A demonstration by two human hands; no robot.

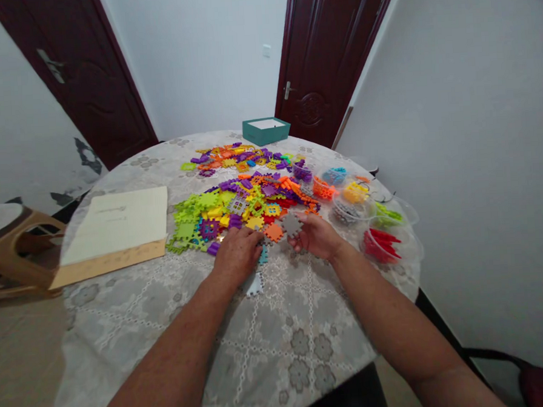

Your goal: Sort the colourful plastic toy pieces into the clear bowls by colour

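Observation:
My right hand (317, 234) is closed on a grey square building tile (291, 225) with notched edges, held at the near right side of the pile of building pieces (208, 202). My left hand (240, 250) rests at the pile's near edge with its fingers curled down; whatever is under them is hidden. Between the hands is an orange notched tile (273, 232). A light blue tile (262, 255) shows beside my left fingers, partly covered. Closer to me, a pale whitish tile (256, 284) lies on the tablecloth.
Clear tubs along the right hold sorted pieces: red ones (382, 246), green ones (388, 214), grey ones (350, 210), and others. A second pile (233, 159) and a teal box (266, 131) stand farther back. A flat cream board (118, 223) lies left.

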